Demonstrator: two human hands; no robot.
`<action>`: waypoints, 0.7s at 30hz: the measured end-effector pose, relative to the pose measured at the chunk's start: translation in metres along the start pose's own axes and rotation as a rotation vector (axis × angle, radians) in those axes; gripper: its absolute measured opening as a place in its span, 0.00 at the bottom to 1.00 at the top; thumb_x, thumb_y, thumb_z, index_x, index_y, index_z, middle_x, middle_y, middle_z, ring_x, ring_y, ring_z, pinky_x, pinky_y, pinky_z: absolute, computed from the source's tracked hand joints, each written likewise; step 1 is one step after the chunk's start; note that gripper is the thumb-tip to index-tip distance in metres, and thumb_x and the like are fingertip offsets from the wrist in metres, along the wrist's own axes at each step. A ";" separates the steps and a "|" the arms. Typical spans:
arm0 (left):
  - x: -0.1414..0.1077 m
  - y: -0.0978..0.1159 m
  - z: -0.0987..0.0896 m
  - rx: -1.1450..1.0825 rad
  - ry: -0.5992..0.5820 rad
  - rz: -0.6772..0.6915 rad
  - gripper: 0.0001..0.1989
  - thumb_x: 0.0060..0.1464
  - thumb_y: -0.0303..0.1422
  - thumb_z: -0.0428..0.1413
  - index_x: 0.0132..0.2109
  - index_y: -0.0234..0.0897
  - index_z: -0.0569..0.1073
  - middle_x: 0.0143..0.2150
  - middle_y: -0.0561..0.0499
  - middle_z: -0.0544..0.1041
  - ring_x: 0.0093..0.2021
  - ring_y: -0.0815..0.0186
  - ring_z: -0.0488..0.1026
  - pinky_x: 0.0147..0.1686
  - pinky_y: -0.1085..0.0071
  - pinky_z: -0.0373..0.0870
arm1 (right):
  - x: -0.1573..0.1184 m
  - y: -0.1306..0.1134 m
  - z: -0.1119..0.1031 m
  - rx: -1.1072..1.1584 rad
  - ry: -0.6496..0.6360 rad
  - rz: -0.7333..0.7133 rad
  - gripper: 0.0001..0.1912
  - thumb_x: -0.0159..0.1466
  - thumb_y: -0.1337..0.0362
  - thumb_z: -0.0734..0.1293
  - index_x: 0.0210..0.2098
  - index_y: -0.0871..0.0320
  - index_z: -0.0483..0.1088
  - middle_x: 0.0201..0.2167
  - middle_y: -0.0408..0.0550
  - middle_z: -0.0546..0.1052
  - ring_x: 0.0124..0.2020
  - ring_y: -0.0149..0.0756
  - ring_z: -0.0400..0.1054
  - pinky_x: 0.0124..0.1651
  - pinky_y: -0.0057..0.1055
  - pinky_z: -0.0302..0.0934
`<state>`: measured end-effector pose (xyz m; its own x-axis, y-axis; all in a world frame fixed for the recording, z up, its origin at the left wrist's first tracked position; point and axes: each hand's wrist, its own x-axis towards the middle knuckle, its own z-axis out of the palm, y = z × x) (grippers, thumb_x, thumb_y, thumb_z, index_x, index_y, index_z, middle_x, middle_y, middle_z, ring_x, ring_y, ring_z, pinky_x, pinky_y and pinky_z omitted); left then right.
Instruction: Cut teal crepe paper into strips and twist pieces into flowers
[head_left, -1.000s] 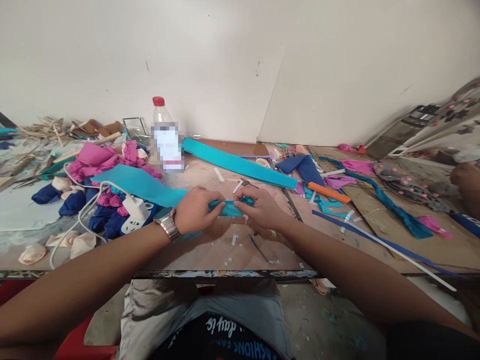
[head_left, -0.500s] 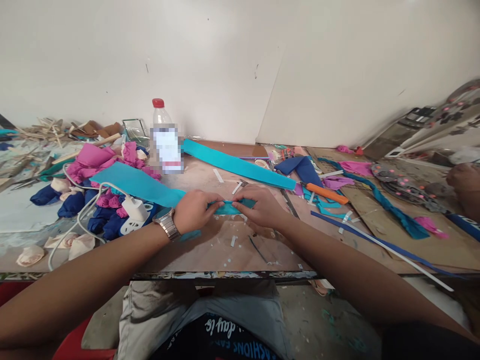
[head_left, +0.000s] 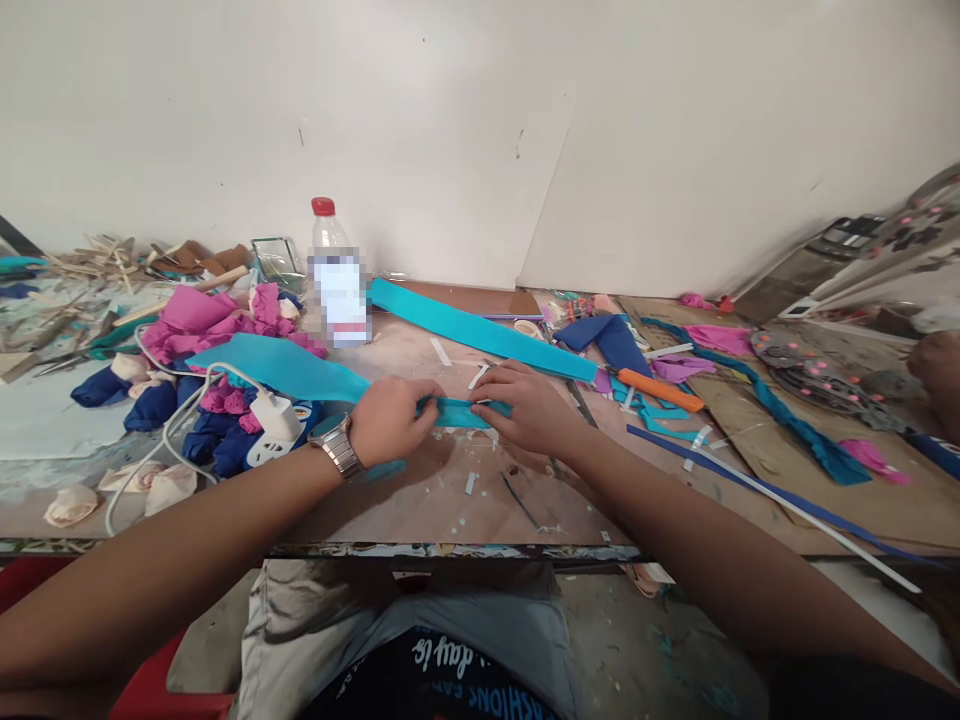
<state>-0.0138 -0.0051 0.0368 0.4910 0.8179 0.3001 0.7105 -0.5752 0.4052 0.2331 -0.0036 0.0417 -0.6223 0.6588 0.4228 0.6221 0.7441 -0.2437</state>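
My left hand (head_left: 391,418), with a metal watch on the wrist, pinches a turquoise strip (head_left: 456,413) of cloth or crepe paper. My right hand (head_left: 525,408) grips the same strip a short way to the right, thumb against fingers. Between the hands the strip is narrow and looks folded. Left of my left hand it spreads out as a wide flat band (head_left: 281,367) across the pile of rosettes. Behind my hands lies a second turquoise strip (head_left: 480,332), flat on the table.
A red-capped bottle (head_left: 323,225) stands behind a phone (head_left: 341,300). At left are rolled rosettes (head_left: 154,402), a white plug (head_left: 276,415) and its cable. To the right lie an orange-handled tool (head_left: 660,390), fabric scraps and cardboard (head_left: 720,440). Another person's hand (head_left: 934,365) shows at far right.
My hands have moved slightly apart along the turquoise strip, so more of it shows between them. My right hand's fingers have lifted and straightened a little. The whole view has shifted slightly.
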 end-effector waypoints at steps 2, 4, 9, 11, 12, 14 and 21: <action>-0.001 0.001 0.001 -0.005 -0.015 0.011 0.14 0.63 0.33 0.51 0.44 0.40 0.83 0.36 0.47 0.84 0.36 0.58 0.79 0.35 0.66 0.67 | 0.000 -0.001 -0.001 -0.042 -0.003 -0.018 0.08 0.69 0.61 0.69 0.44 0.55 0.81 0.44 0.53 0.83 0.47 0.48 0.74 0.54 0.48 0.64; -0.001 0.002 0.001 -0.015 -0.039 0.018 0.15 0.65 0.35 0.51 0.44 0.40 0.82 0.37 0.47 0.85 0.37 0.58 0.79 0.37 0.65 0.68 | 0.000 -0.001 0.000 -0.023 0.004 -0.032 0.09 0.70 0.61 0.69 0.44 0.56 0.80 0.44 0.53 0.83 0.47 0.47 0.75 0.54 0.47 0.65; -0.003 0.004 0.001 -0.022 -0.096 0.032 0.16 0.66 0.42 0.53 0.47 0.41 0.82 0.42 0.47 0.85 0.42 0.56 0.79 0.41 0.63 0.68 | -0.003 -0.004 0.009 0.064 0.010 -0.014 0.09 0.71 0.62 0.67 0.40 0.55 0.80 0.36 0.50 0.84 0.40 0.43 0.76 0.46 0.41 0.65; -0.002 0.004 0.002 -0.017 -0.117 0.053 0.16 0.66 0.43 0.54 0.47 0.42 0.83 0.41 0.48 0.85 0.42 0.56 0.79 0.41 0.63 0.67 | -0.004 -0.006 0.011 0.076 0.022 -0.015 0.08 0.71 0.62 0.67 0.40 0.56 0.80 0.35 0.50 0.84 0.39 0.43 0.76 0.45 0.40 0.64; -0.002 0.004 0.002 -0.019 -0.124 0.062 0.15 0.66 0.42 0.53 0.46 0.42 0.83 0.41 0.48 0.85 0.41 0.56 0.79 0.40 0.64 0.67 | -0.004 -0.007 0.012 0.086 0.031 -0.017 0.08 0.71 0.62 0.68 0.40 0.56 0.80 0.35 0.50 0.84 0.39 0.42 0.76 0.45 0.40 0.64; -0.002 0.004 0.002 -0.035 -0.129 0.066 0.15 0.67 0.40 0.53 0.45 0.42 0.83 0.40 0.49 0.85 0.41 0.57 0.79 0.39 0.64 0.66 | -0.004 -0.008 0.013 0.118 0.055 -0.001 0.07 0.70 0.63 0.68 0.39 0.57 0.79 0.35 0.49 0.84 0.38 0.41 0.76 0.44 0.39 0.65; -0.001 0.005 0.000 -0.110 -0.142 0.058 0.14 0.65 0.39 0.54 0.44 0.40 0.83 0.39 0.48 0.85 0.40 0.58 0.79 0.39 0.65 0.66 | -0.005 -0.012 0.016 0.176 0.105 0.057 0.05 0.68 0.63 0.70 0.39 0.55 0.80 0.35 0.47 0.85 0.37 0.39 0.77 0.44 0.36 0.66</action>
<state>-0.0112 -0.0089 0.0384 0.6012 0.7727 0.2038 0.6236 -0.6131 0.4849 0.2213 -0.0142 0.0287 -0.5300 0.6917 0.4905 0.5566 0.7202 -0.4141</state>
